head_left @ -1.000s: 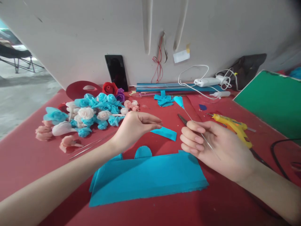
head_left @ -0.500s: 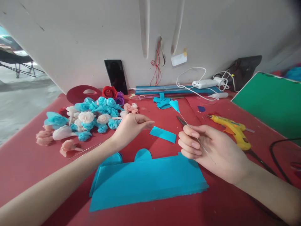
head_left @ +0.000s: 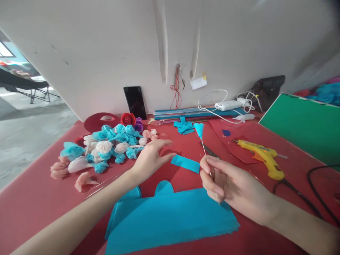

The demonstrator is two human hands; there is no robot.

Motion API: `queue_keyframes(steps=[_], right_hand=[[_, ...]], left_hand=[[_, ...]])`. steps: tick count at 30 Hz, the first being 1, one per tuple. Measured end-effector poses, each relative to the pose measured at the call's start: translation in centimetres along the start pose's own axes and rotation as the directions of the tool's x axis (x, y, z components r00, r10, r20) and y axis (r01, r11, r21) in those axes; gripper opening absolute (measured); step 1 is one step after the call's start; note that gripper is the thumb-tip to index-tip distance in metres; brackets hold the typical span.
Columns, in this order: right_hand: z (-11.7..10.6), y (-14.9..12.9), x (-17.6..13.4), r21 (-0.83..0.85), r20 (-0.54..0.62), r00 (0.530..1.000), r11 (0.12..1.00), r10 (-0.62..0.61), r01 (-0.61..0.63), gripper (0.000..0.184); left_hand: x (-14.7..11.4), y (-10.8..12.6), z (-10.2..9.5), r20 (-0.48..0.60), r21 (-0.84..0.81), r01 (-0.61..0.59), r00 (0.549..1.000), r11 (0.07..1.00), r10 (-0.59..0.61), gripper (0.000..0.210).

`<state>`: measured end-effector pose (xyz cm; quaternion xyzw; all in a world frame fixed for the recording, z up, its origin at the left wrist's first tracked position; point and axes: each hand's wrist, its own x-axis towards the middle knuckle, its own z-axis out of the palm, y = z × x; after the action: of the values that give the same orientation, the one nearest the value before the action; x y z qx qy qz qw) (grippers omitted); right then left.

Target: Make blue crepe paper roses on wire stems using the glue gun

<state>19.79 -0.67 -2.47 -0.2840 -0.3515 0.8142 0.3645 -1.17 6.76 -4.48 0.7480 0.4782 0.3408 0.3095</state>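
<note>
My right hand (head_left: 225,184) pinches a thin wire stem (head_left: 203,147) tipped with a small blue paper cone (head_left: 198,130), held upright above the table. My left hand (head_left: 151,156) hovers with thumb and fingers apart and nothing between them. Just beside its thumb lies a short blue paper strip (head_left: 186,163). Below both hands spreads a stack of blue crepe paper sheets (head_left: 170,219), with a rounded blue paper piece (head_left: 164,187) at its far edge. A dark metal tool (head_left: 211,150), partly hidden by my right hand, lies behind it.
Blue, white and pink paper flowers (head_left: 104,146) are heaped at left. A yellow glue gun (head_left: 261,154) with a dark cord lies at right, near a green board (head_left: 302,124). Blue scraps (head_left: 183,125), a phone (head_left: 135,102) and a white power strip (head_left: 230,105) are at the back.
The blue cone and its stem have turned more upright in my right hand. My left hand's thumb and fingers have spread apart. The whole view has shifted, with the table lower in it.
</note>
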Motion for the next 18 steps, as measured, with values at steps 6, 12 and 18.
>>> queue_keyframes(steps=[6,12,18], right_hand=[[0.3,1.2,-0.1,-0.252,0.007,0.999,0.967,-0.047,0.048,0.03],[0.6,2.1,-0.3,-0.492,0.016,0.993,0.863,-0.119,0.112,0.034],[0.5,2.1,0.0,-0.704,-0.045,0.978,0.701,-0.201,0.112,0.035]], left_hand=[[-0.8,2.3,0.4,0.167,-0.319,0.085,0.985,0.944,-0.032,0.026],[-3.1,5.6,0.7,0.315,-0.506,0.131,0.948,0.852,0.041,0.023],[-4.0,6.8,1.5,0.248,-0.542,0.153,0.969,0.827,-0.016,0.023]])
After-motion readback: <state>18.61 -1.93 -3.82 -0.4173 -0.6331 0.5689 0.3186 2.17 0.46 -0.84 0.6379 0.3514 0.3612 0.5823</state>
